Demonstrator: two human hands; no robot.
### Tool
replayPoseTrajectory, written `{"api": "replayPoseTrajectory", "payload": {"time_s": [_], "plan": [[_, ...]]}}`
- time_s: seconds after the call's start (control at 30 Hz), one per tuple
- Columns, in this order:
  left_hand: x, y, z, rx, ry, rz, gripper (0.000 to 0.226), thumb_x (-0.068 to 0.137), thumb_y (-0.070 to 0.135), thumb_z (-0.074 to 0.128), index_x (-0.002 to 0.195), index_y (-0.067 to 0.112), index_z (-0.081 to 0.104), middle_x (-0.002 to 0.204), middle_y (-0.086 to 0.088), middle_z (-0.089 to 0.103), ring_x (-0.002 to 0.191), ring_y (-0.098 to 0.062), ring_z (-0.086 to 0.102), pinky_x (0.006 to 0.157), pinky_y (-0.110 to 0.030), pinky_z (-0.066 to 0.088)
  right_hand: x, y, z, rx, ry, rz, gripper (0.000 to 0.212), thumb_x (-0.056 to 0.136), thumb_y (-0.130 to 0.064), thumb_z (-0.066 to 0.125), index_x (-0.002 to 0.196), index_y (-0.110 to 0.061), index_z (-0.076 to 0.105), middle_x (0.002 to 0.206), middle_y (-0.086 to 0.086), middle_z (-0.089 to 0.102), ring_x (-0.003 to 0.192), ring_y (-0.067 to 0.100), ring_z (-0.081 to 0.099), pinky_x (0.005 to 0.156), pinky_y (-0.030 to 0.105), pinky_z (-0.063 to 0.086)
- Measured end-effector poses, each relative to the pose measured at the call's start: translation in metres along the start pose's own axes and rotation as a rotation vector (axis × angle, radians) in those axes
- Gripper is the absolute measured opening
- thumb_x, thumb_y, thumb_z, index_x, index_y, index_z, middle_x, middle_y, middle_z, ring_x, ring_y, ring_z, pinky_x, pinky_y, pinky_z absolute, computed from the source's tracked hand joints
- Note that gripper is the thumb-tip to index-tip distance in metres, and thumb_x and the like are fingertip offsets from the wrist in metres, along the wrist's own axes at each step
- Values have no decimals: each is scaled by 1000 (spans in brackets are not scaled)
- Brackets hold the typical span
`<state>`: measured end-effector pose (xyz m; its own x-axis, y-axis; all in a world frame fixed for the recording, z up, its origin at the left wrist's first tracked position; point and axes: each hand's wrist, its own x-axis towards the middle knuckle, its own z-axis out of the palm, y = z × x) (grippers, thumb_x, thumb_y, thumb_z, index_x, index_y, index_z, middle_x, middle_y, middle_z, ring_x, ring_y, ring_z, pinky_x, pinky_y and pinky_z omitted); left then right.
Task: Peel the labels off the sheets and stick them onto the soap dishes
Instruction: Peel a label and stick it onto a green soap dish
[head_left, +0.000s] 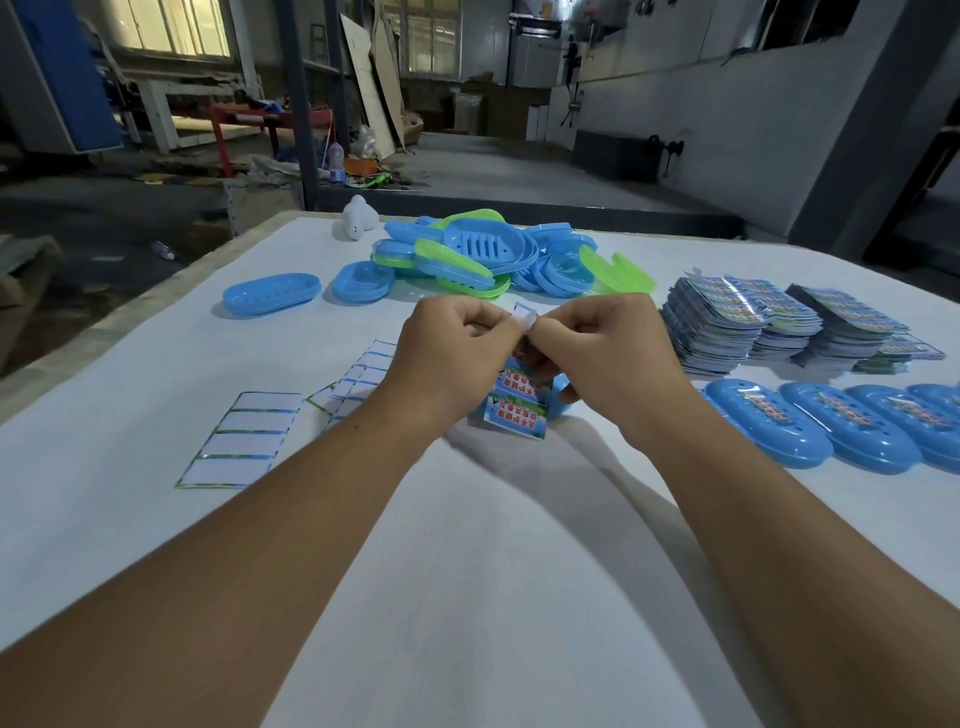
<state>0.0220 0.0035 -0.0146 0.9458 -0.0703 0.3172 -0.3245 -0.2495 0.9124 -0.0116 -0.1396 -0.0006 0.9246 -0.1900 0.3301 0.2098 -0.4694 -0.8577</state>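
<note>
My left hand (447, 358) and my right hand (602, 353) meet above the table's middle, both pinching the top edge of a label sheet (517, 410) with red lettering on blue and green. A white corner of it sticks up between my fingertips. Behind the sheet, under my right hand, lies a blue soap dish (558, 400), mostly hidden. To the right, a row of labelled blue soap dishes (763, 431) lies upside down. A heap of blue and green soap dishes (478, 260) sits at the back. Stacks of label sheets (737, 322) stand at the right.
Emptied backing sheets (239, 441) lie left of my arms, more (363, 374) near my left wrist. Two single blue dishes (270, 293) sit at the back left, a white object (358, 218) beyond them. The white table (493, 545) ends at the left edge above a dark workshop floor.
</note>
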Motion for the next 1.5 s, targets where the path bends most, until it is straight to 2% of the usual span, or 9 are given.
{"api": "replayPoseTrajectory", "payload": {"time_s": [0.3, 0.5, 0.73, 0.9, 1.07, 1.2, 1.27, 1.43, 1.5], "plan": [[1, -3, 0, 32, 3, 38, 14, 91, 28, 71, 77, 27, 70, 78, 5, 76, 69, -9, 74, 70, -36, 63, -1, -4, -1, 46, -5, 44, 24, 91, -24, 70, 71, -15, 78, 67, 1, 76, 65, 17, 75, 46, 27, 54], [5, -4, -2, 31, 65, 1, 12, 90, 30, 71, 79, 26, 71, 76, 9, 74, 68, -2, 71, 54, -15, 53, 0, -2, -5, 77, 22, 58, 27, 92, -21, 68, 67, -16, 76, 68, 1, 76, 60, 12, 71, 44, 23, 51], [11, -6, -13, 9, 123, -156, 19, 88, 27, 67, 72, 19, 73, 65, 11, 73, 58, -6, 71, 53, -25, 54, 2, 0, -10, 143, 54, 139, 21, 90, -20, 70, 71, -11, 74, 63, -1, 72, 52, 6, 63, 41, 21, 46], [11, -4, -19, 12, 153, -229, 22, 90, 28, 64, 73, 17, 72, 61, 8, 72, 53, -8, 70, 36, -15, 41, 4, 0, -16, 238, 87, 196, 18, 84, -21, 73, 67, -16, 72, 61, -1, 69, 50, 9, 59, 40, 18, 42], [10, -5, -20, 47, 140, -251, 21, 88, 29, 64, 72, 18, 72, 68, 6, 74, 57, -11, 72, 38, -18, 44, 6, 3, -17, 267, 98, 238, 17, 80, -23, 73, 65, -17, 72, 60, -3, 67, 49, 11, 55, 39, 17, 39], [12, -6, -24, 50, 161, -261, 20, 89, 27, 64, 77, 14, 73, 77, -2, 76, 69, -20, 74, 63, -35, 63, 8, 4, -19, 302, 128, 265, 12, 79, -23, 70, 68, -17, 70, 59, -3, 64, 48, 11, 52, 39, 17, 36], [12, -4, -26, 27, 164, -276, 18, 89, 28, 66, 76, 18, 73, 75, 4, 75, 65, -14, 73, 57, -28, 60, 9, 4, -21, 300, 138, 277, 12, 79, -24, 70, 70, -16, 69, 59, -3, 65, 48, 11, 52, 39, 17, 36], [7, 7, -25, 94, -70, -322, 18, 83, 34, 76, 78, 17, 76, 59, 9, 70, 41, -3, 53, 42, -19, 35, 9, 5, -20, 309, 148, 271, 12, 80, -27, 74, 73, -17, 71, 61, -5, 66, 48, 9, 54, 39, 16, 37], [4, 9, -23, 171, -210, -355, 19, 78, 39, 81, 77, 20, 79, 66, 1, 74, 51, -8, 54, 44, -18, 34, 9, 6, -20, 309, 157, 274, 13, 80, -28, 74, 77, -16, 73, 62, -6, 67, 48, 9, 55, 39, 17, 38]]}}
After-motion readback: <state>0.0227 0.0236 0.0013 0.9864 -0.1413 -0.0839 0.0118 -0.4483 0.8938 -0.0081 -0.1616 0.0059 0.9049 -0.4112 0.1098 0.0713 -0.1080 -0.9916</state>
